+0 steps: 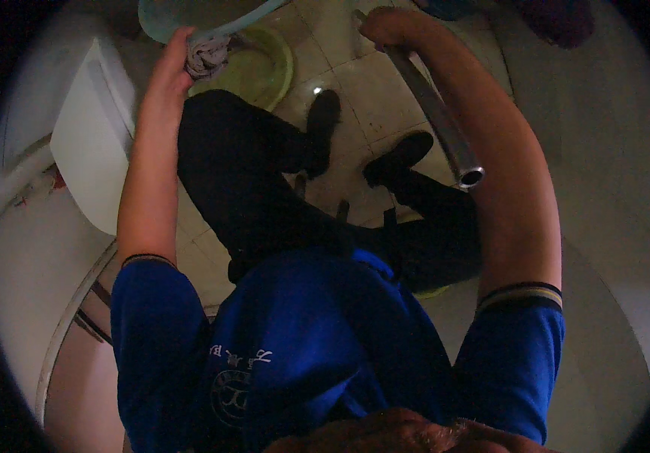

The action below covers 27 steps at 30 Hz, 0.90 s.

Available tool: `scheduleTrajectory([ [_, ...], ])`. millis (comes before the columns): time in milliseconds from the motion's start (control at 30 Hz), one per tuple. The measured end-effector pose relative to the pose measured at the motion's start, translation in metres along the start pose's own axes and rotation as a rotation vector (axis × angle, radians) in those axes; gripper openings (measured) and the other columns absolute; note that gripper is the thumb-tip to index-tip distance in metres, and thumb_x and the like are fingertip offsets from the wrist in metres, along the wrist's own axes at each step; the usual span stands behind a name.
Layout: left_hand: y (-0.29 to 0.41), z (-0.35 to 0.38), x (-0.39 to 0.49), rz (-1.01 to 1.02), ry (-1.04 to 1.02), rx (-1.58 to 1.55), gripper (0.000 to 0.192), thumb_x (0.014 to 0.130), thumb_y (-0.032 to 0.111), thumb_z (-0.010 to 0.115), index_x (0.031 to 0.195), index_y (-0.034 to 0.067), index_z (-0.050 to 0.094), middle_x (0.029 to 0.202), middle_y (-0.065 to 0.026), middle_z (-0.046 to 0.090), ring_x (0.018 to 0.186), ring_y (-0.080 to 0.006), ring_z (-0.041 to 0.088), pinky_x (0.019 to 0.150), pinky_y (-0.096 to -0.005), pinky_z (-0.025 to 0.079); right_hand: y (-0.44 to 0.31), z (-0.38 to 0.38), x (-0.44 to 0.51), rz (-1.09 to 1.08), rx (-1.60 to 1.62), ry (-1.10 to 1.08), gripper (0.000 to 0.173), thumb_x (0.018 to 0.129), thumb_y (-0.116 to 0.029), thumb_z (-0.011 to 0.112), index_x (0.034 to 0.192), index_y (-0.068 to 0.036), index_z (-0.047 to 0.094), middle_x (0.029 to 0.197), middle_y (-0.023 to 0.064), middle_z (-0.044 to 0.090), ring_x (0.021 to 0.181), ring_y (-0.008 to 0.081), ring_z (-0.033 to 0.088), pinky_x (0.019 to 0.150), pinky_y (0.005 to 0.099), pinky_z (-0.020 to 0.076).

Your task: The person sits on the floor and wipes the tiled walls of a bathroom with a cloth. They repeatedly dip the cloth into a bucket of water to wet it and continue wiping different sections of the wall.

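Observation:
At the upper left my left hand [180, 59] is closed around a crumpled greyish cloth [209, 56]. The cloth sits just below the curved rim of a pale teal plastic item [169, 20], partly cut off by the picture's top. Whether my thumb touches that rim, I cannot tell. A yellow-green plastic basin [285, 62] stands on the floor beyond my knee, partly behind the cloth. Up at the top right of centre, my right hand [395, 27] grips a shiny metal tube [435, 113]. The tube slants along my forearm, its hollow end towards me.
Beige floor tiles [353, 85] lie between my dark shoes. A white panel [90, 136] rises beside my left forearm. Dark maroon [557, 20] and dark blue [452, 8] items show at the top right, too dim to name. Pale surfaces flank me on both sides.

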State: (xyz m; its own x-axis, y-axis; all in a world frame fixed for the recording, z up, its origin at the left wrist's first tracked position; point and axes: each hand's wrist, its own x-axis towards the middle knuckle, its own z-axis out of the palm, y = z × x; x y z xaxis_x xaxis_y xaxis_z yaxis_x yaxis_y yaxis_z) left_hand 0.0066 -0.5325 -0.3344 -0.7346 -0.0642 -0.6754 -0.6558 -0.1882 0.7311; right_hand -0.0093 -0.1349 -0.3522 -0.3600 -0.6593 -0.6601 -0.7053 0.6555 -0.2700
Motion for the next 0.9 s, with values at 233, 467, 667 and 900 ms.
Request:
scheduleTrajectory([
  [233,-0.013,-0.027,0.031,-0.073,-0.036,-0.059,0.046,0.100,0.040,0.049,0.122,-0.001,0.056,0.115,-0.0183,0.068,0.103,-0.0324,0.068,0.091,-0.0479,0.056,-0.028,0.006,-0.039,0.274,0.399,0.269,0.032,0.094,-0.030,0.056,0.103,0.000,0.062,0.085,0.0184,0.066,0.074,0.0363,0.066,0.067,0.0451,0.0530],
  [467,-0.006,-0.015,0.019,-0.016,0.009,-0.052,0.054,0.100,0.041,0.048,0.130,-0.003,0.053,0.123,-0.0216,0.065,0.109,-0.0346,0.067,0.097,-0.0501,0.055,-0.083,0.153,-0.180,0.694,1.350,0.295,0.042,0.101,-0.039,0.046,0.112,-0.001,0.057,0.088,0.0191,0.065,0.077,0.0357,0.064,0.071,0.0448,0.0508],
  [667,-0.001,-0.006,0.006,-0.033,0.050,-0.121,0.045,0.099,0.036,0.051,0.123,-0.002,0.056,0.121,-0.0203,0.065,0.107,-0.0345,0.066,0.096,-0.0504,0.054,-0.149,0.266,-0.149,0.589,0.990,0.673,0.025,0.097,-0.017,0.053,0.114,0.002,0.058,0.100,0.0233,0.061,0.088,0.0350,0.063,0.078,0.0464,0.0520],
  [900,0.006,0.008,-0.005,0.034,0.075,-0.109,0.044,0.099,0.035,0.051,0.125,-0.001,0.057,0.122,-0.0195,0.065,0.108,-0.0354,0.067,0.093,-0.0514,0.056,-0.127,0.228,-0.049,0.367,0.397,0.443,0.023,0.089,-0.007,0.055,0.107,0.006,0.063,0.107,0.0279,0.063,0.103,0.0428,0.063,0.087,0.0498,0.0545],
])
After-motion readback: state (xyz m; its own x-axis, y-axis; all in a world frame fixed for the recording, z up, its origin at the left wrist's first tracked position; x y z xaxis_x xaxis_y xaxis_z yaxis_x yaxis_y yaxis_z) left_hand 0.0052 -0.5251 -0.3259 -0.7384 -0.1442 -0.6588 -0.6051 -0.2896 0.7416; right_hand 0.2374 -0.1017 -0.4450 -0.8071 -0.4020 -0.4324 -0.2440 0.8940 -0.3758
